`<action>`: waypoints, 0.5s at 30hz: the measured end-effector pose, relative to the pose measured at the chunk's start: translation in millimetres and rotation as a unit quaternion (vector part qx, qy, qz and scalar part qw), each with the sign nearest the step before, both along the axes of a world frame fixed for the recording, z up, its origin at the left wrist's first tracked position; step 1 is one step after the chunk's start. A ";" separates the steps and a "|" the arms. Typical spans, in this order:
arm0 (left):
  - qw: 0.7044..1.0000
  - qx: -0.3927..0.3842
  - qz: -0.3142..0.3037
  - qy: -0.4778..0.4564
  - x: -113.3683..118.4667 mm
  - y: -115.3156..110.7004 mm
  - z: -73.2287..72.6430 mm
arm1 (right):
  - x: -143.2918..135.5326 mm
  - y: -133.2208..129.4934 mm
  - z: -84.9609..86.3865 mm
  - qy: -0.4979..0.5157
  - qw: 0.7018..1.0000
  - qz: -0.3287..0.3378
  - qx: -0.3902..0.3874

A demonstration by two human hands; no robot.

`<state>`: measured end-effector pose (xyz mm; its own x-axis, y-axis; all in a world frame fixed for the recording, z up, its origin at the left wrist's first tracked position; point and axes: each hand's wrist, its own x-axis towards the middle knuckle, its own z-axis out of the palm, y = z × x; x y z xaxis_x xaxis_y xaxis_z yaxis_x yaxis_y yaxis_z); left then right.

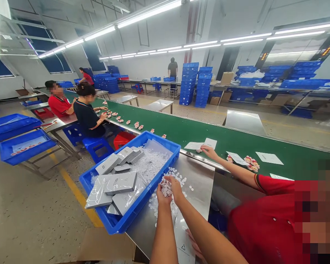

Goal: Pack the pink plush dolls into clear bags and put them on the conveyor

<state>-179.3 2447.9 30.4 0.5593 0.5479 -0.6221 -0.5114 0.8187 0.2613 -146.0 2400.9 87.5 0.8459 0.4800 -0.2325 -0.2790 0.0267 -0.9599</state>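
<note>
A heap of small white round discs (166,188) is cupped between my two hands, just beside the long wall of a blue bin (118,226). My left hand (162,197) supports the heap from the left, and my right hand (176,187) curls around it from the right. More loose discs (178,176) lie scattered on the metal table (200,179) under and around my hands. Inside the bin, a spread of the same discs (154,157) sits next to several grey-white packs (121,182), some in clear plastic.
A co-worker's hand (209,151) touches a small item on the green conveyor belt (176,126), near white cards (268,158) and pink figures (251,163). That person's other hand (194,244) rests by a clear bag. Two seated people work farther left.
</note>
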 end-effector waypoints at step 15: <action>0.995 0.003 -0.065 -0.082 -35.2 -38.6 49.0 | -24.4 -134.4 -0.8 0.006 0.998 0.032 -0.048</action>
